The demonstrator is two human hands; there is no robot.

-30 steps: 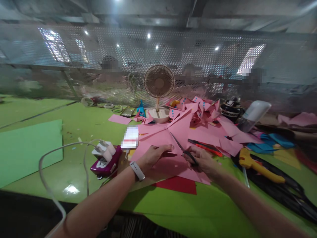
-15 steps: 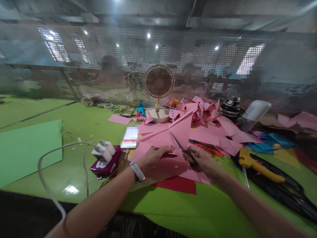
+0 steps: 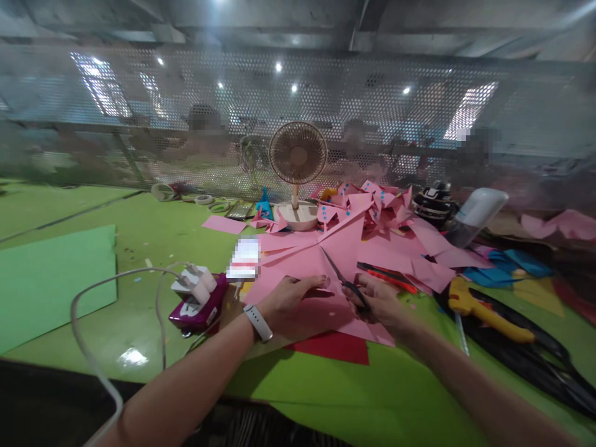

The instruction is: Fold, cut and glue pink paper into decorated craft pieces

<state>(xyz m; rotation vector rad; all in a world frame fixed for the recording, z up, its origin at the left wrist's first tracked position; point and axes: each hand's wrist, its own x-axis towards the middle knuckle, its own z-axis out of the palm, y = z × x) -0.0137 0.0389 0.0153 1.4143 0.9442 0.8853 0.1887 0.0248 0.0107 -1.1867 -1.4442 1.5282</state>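
My right hand (image 3: 375,299) is closed around the black handles of a pair of scissors (image 3: 334,266). Their dark blades point up and to the left over a large sheet of pink paper (image 3: 291,261). Left of the scissors, my left hand (image 3: 291,297) grips the pink paper, thumb on top and fingers partly hidden. A pale watch-like band (image 3: 257,323) circles that wrist. Under the pink paper, a red sheet (image 3: 333,347) sticks out toward the front edge. Folded pink paper pieces (image 3: 372,208) with blue dots are heaped beyond my hands.
A small fan (image 3: 298,155) stands behind the paper. White charger plugs (image 3: 193,284) with a cable rest on a purple box (image 3: 200,313) to the left. A green sheet (image 3: 56,279) lies farther left. On the right is a yellow-handled tool (image 3: 488,316) on a black object.
Almost nothing differs. The whole view has shifted very slightly, while both hands keep the same hold on the paper and the scissors.
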